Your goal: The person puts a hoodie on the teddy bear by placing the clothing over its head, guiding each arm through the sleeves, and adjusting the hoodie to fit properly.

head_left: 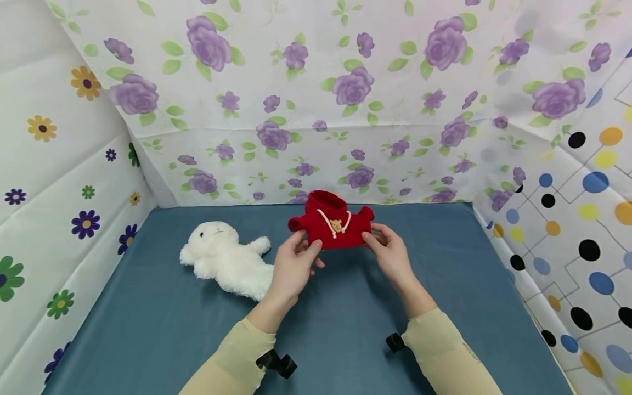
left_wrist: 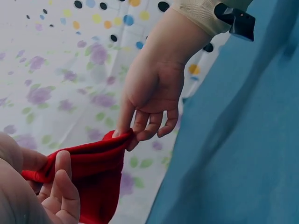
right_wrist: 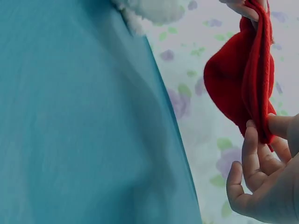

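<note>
The red hoodie point(head_left: 321, 235) was held up over the far middle of the blue table point(head_left: 340, 351); the left hand point(head_left: 290, 269) pinched its left hem corner, the right hand point(head_left: 392, 255) its right one — thumbs closed against fingers, spare fingers loosely bent; a light, even pull probably served best, keeping the hem level; the white plush toy point(head_left: 229, 255) lay to the left.

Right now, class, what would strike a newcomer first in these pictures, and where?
Probably the red hoodie, its lower edge pinched by the left hand and right hand above the blue table. The fluffy white plush toy lies to its left, partly hidden by the left hand. Behind, purple roses dot the back cloth.
</note>
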A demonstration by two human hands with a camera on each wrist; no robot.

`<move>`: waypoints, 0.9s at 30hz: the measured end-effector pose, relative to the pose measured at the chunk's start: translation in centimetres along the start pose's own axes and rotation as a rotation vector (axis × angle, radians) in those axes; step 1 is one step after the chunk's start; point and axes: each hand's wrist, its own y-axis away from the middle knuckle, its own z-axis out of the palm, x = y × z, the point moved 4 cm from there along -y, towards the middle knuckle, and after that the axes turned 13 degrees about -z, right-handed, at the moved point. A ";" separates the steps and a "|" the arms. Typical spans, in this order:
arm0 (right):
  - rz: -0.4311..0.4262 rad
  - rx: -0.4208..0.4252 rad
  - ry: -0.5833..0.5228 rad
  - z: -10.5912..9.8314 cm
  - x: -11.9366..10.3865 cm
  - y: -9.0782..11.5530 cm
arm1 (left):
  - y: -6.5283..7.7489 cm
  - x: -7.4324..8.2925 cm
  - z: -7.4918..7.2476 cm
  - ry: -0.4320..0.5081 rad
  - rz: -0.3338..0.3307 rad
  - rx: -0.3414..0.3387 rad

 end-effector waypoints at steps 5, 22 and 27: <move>-0.006 -0.074 -0.048 4.1 -1.1 -1.7 | 0.6 1.0 -3.5 -0.025 0.051 0.068; -0.005 -0.512 -0.033 16.6 -3.3 -7.7 | 2.2 3.0 -15.2 -0.353 0.170 0.435; -0.010 -0.636 0.014 19.9 -4.3 -9.0 | 2.9 2.9 -17.6 -0.466 0.216 0.574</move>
